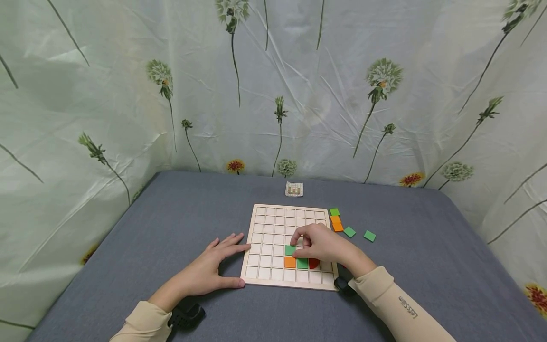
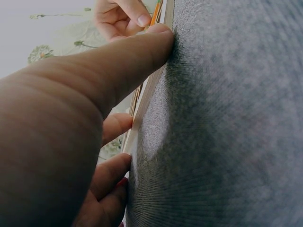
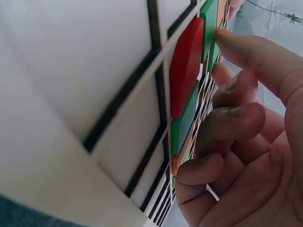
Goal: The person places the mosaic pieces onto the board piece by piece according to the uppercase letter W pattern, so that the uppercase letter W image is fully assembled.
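Observation:
A wooden grid board (image 1: 267,210) lies on the table. My left hand (image 1: 207,267) rests at its left side, fingers spread, with thumb and index fingertips touching the frame; the left wrist view shows the thumb (image 2: 137,49) against that edge. Over the lower middle, my right hand (image 1: 322,244) pinches a green square tile (image 1: 289,250) between thumb and index finger, in a cell. Directly below sits an orange tile (image 1: 290,262), with another green tile (image 1: 302,264) and a red round-edged piece (image 1: 314,263) beside it. The right wrist view shows the red piece (image 3: 185,68) close up, near curled fingers.
Right of the board lie loose tiles: a light green tile (image 1: 334,212), orange tiles (image 1: 336,223) and two green ones, the farther green tile (image 1: 369,236) standing apart. A small printed card (image 1: 294,189) lies behind the board. A flowered curtain (image 1: 299,95) hangs behind the grey table (image 1: 201,209).

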Action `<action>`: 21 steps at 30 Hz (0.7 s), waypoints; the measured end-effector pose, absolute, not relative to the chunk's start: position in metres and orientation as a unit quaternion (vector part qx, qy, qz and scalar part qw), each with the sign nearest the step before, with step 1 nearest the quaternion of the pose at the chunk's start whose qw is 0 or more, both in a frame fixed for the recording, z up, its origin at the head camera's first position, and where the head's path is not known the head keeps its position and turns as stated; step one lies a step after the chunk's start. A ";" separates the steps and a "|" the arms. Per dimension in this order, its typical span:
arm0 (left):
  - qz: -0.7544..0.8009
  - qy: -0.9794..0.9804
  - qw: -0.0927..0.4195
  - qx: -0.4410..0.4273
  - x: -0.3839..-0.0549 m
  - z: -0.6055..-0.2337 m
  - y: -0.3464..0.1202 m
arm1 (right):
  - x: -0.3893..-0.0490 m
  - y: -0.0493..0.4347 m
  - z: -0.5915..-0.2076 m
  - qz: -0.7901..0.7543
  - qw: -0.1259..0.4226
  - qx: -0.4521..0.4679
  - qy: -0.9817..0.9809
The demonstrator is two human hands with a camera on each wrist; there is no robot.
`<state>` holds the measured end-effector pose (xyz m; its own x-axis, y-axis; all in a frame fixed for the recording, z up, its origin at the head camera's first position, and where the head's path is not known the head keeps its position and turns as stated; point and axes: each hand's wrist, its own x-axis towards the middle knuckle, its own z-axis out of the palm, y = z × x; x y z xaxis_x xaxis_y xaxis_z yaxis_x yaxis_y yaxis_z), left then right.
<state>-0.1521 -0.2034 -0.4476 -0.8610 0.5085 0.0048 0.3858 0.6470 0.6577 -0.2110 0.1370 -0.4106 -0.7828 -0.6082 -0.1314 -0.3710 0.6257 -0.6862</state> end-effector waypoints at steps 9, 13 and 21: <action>0.340 0.903 0.089 0.248 -0.152 -0.449 -0.203 | -0.211 0.144 -0.411 -0.334 0.176 -0.275 0.884; 0.340 0.903 0.089 0.249 -0.152 -0.449 -0.203 | -0.213 0.153 -0.408 -0.324 0.158 -0.270 0.893; 0.338 0.904 0.093 0.244 -0.152 -0.447 -0.203 | -0.228 0.184 -0.403 -0.319 0.125 -0.224 0.913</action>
<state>-0.1520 -0.2034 -0.4472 -0.8635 0.5043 -0.0040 0.3778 0.6521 0.6573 -0.2285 0.1839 -0.4026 -0.8687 -0.4879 -0.0860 -0.3282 0.6968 -0.6378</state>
